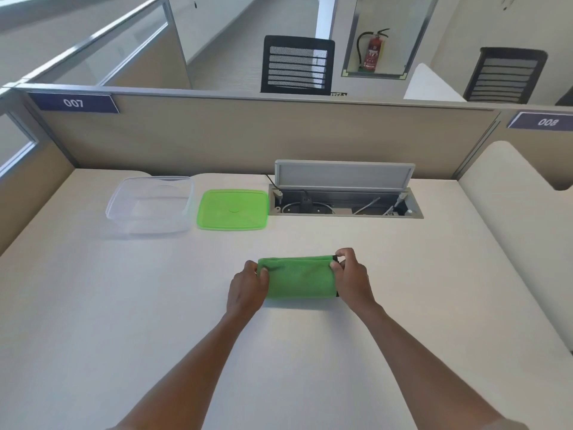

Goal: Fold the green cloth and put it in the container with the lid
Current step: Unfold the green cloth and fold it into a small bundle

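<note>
- I count one green cloth (pixel 298 278), folded into a flat band, lying on the white desk (pixel 124 305) in front of me.
- Two hands are on it: my left hand (pixel 248 287) pinches its left end, my right hand (pixel 352 276) pinches its right end near a dark edge trim.
- One clear container (pixel 150 206) sits open and empty at the desk's far left, well apart from the cloth.
- One green lid (pixel 233 209) lies flat just beside the container, to its right.
- One cable box (pixel 344 193) stands open behind; I see two office chairs beyond the partition.
</note>
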`<state>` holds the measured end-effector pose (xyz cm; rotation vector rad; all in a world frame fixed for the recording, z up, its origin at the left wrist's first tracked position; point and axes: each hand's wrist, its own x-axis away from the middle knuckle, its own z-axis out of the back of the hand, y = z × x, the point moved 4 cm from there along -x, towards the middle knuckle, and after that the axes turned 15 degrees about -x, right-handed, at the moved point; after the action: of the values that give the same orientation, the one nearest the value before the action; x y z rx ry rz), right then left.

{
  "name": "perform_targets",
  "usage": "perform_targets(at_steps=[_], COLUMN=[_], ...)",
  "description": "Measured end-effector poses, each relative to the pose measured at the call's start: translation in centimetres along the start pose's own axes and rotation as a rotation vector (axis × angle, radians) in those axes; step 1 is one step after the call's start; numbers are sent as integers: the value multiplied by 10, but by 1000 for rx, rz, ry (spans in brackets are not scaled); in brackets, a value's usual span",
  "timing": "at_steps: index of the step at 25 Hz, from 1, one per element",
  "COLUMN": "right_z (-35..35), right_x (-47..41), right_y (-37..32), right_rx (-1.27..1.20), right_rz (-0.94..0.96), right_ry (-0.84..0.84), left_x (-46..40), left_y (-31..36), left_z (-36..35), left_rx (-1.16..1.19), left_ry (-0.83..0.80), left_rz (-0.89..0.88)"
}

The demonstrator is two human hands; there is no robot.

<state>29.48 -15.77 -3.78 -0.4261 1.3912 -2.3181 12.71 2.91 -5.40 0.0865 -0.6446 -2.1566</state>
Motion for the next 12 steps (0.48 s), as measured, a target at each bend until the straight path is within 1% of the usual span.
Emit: perform_targets(at_steps=[5,7,8,9,10,11,12], right_z=[-12,-14,-15,-15,-16,-16,-16], right_x=[-13,-12,-13,-14,-16,-17,-18], right_y=[13,19,20,21,21,21,20], right_rx=[142,206,232,253,273,293,312], right_rz=[-73,-84,-87,-87,-83,-77,-73], right_ry=[22,19,17,17,18,21,26], left_x=[-11,-11,-11,-9,-7,-3,1], left_y=[3,6,9,11,13,17,23], left_z=[-6,-9,-11,-11,-10,-9,-10], left_rx=[-57,-93,-107,-120,-146,-206,-286], left_ry=[-60,-64,-40,16,111,220,310], left_rz=[115,150,161,155,114,22,-115])
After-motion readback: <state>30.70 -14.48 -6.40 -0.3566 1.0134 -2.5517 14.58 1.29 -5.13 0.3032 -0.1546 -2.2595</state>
